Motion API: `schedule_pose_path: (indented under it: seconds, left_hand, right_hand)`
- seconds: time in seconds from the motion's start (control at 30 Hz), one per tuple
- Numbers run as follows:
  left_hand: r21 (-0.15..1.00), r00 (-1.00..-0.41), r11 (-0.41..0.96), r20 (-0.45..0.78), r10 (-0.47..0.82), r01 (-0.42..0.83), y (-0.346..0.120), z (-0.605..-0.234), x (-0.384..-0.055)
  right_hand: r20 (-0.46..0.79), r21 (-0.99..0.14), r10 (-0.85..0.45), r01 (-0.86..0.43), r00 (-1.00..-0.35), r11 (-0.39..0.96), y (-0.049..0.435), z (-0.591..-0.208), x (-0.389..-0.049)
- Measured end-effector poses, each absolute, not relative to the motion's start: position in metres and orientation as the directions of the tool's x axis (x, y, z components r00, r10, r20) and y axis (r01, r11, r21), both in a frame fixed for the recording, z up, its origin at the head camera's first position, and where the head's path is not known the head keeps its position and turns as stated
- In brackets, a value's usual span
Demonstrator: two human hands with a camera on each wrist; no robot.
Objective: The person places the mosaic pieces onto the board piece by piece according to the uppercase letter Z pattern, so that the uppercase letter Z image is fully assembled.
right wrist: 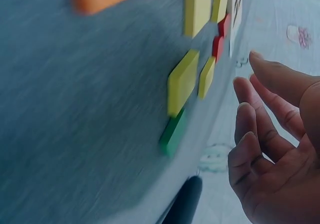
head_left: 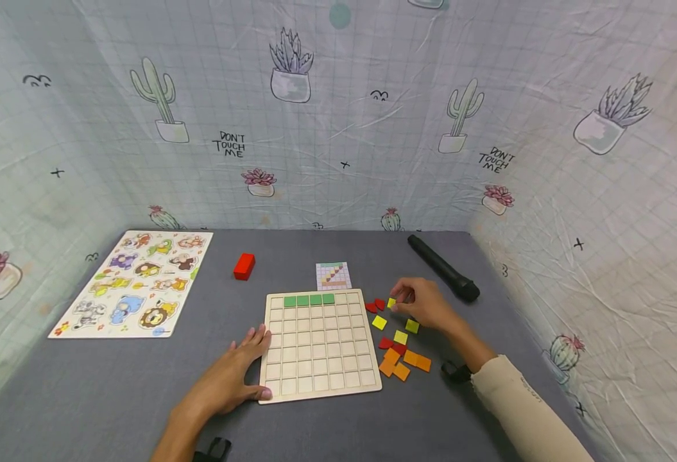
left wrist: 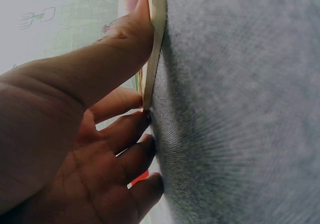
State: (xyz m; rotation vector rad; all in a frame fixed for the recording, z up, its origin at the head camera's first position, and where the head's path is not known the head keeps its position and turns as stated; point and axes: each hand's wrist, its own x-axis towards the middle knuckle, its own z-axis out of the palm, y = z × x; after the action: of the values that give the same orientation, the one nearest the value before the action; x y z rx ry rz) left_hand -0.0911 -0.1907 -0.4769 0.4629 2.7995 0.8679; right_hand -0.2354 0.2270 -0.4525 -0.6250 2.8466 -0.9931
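Observation:
A pale wooden grid board [head_left: 319, 367] lies on the table with several green tiles [head_left: 302, 300] in its top row. My left hand [head_left: 235, 375] rests at the board's left side, its thumb on the near corner and its fingers fairly straight along the edge. To the right of the board, my right hand [head_left: 425, 303] hovers near a yellow tile [head_left: 392, 303], its fingers loosely bent. In the right wrist view a gap shows between thumb and fingertips, with nothing held. A loose green tile [right wrist: 172, 134] lies beside the yellow tiles there.
Around the right hand are red tiles [head_left: 385, 343], orange tiles [head_left: 401, 371] and more yellow ones. A small pattern card [head_left: 334, 277] lies behind the board. A red block [head_left: 244, 266] and an animal picture board [head_left: 104, 282] are further left. A black microphone [head_left: 445, 268] lies back right.

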Motion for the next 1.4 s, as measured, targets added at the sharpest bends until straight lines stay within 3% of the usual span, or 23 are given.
schedule_pose_path:
  seconds: [0.63, 0.93, 1.4]
  left_hand:
    - [0.568, -0.938, 0.789, -0.083, 0.338, 0.234, -0.190, -0.478, -0.091]
    - [0.578, -0.938, 0.785, -0.089, 0.334, 0.225, -0.190, -0.478, -0.091]
    - [0.581, -0.939, 0.783, -0.089, 0.333, 0.223, -0.189, -0.476, -0.091]
  right_hand:
    - [0.016, -0.497, -0.294, -0.263, -0.956, 0.827, 0.273, -0.463, -0.224]
    - [-0.028, -0.490, -0.286, -0.236, -0.958, 0.839, 0.268, -0.462, -0.228]
    - [0.061, -0.523, -0.312, -0.297, -0.948, 0.799, 0.240, -0.454, -0.231]
